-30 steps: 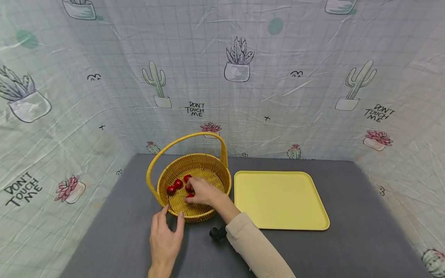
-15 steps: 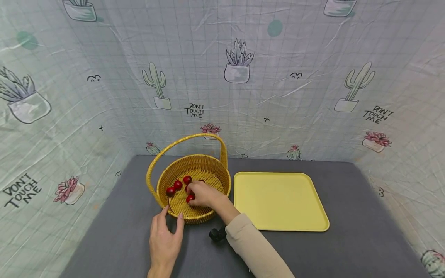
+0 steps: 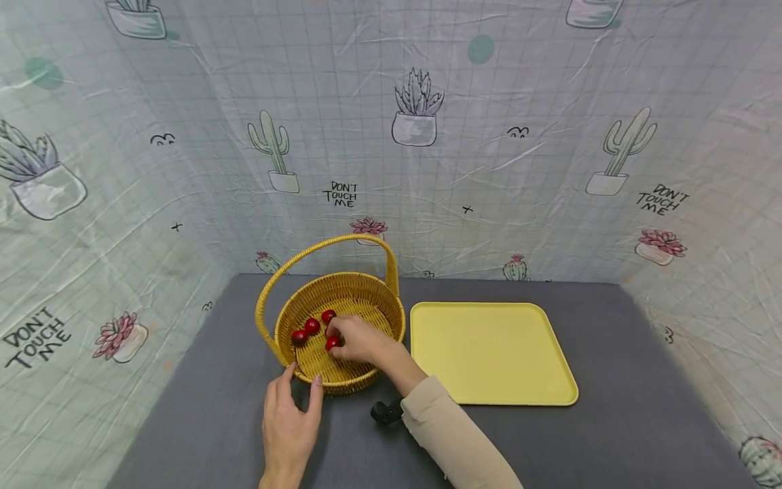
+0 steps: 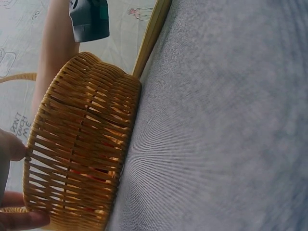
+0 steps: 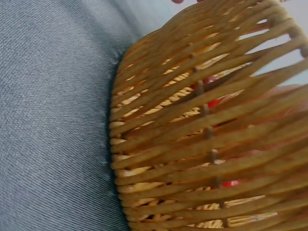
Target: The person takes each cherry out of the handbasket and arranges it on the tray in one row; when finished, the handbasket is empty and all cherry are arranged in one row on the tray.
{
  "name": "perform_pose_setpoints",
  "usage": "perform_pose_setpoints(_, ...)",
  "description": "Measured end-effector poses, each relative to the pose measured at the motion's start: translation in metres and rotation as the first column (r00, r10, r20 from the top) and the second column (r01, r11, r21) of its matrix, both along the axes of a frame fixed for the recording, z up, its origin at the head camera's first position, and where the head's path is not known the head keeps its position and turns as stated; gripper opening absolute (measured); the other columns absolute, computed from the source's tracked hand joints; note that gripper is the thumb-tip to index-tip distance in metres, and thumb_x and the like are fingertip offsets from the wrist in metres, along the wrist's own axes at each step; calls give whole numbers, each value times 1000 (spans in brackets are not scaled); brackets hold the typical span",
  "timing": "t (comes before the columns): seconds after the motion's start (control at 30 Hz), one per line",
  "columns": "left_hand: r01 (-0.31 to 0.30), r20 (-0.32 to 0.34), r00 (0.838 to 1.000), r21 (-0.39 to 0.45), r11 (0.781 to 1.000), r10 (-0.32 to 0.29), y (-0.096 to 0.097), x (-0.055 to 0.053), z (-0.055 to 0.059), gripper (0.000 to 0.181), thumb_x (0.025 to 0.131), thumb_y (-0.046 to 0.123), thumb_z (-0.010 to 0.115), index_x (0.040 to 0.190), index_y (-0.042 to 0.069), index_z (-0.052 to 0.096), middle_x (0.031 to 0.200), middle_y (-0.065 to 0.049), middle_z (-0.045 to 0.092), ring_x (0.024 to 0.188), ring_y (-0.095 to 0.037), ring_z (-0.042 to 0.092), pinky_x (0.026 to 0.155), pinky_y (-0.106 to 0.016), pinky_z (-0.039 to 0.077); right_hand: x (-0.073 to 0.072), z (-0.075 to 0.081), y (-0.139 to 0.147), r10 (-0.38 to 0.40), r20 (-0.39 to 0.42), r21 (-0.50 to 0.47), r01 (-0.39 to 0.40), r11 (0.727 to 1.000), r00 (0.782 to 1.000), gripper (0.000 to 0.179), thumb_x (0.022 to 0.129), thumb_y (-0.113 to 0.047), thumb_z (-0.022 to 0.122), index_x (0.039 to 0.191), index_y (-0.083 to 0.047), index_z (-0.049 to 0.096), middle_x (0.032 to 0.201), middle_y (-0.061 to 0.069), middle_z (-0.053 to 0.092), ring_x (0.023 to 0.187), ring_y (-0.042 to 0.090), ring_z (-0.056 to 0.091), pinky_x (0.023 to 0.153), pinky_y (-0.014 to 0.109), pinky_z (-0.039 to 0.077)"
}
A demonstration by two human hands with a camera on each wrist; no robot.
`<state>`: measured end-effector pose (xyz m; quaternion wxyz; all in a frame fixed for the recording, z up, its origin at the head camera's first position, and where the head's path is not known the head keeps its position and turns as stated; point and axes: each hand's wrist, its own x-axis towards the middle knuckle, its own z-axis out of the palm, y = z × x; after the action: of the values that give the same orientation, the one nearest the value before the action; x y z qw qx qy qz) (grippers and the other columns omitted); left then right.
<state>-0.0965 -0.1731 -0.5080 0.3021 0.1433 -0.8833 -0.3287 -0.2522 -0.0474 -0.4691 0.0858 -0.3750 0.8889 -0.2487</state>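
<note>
A round yellow wicker basket [image 3: 373, 288] with a tall hoop handle stands on the grey table. My right hand [image 3: 360, 339] reaches down into it and pinches a red cherry [image 3: 332, 343] between thumb and fingers. Two dark red cherries [image 3: 305, 331] lie to the left of that hand, and another cherry [image 3: 328, 316] is just beyond its fingertips. At the basket's near left rim, my left hand [image 3: 288, 421] rests its fairly straight, spread fingers and thumb against the rim and outer wall. In the right wrist view, the basket weave [image 5: 207, 130] hides most of the right hand.
A yellow rectangular tray [image 3: 491, 353] lies right of the basket. A small black object [image 3: 386, 412], partly covered by the right sleeve [image 3: 455, 431], is near the basket's front right. Patterned cloth [image 3: 464, 170] hangs behind and beside the table.
My right hand has shifted slightly inside the basket, its fingers now closer around the near red cherry. The left hand stays at the rim, and the basket and tray have not moved.
</note>
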Motion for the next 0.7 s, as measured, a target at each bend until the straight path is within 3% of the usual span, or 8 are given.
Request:
perform_pose_setpoints(0.43, -3, 24, 1000, 7, 1000, 3, 1, 2, 3, 53, 92, 31, 72, 133, -1, 57, 117, -22, 61, 108, -39, 60, 87, -58, 50, 3, 27, 26, -17, -47, -97, 12, 995, 999, 30, 91, -18, 73, 118, -9, 66, 114, 4, 64, 80, 6, 55, 70, 17, 48)
perform_pose_setpoints(0.7, -8, 52, 999, 23, 1000, 6, 1, 3, 5, 54, 93, 32, 71, 134, 0, 56, 118, -21, 61, 111, -39, 59, 90, -58, 49, 5, 37, 45, -47, -70, -123, 38, 992, 996, 28, 92, -19, 70, 118, -9, 66, 111, 4, 61, 84, 11, 57, 74, 19, 50)
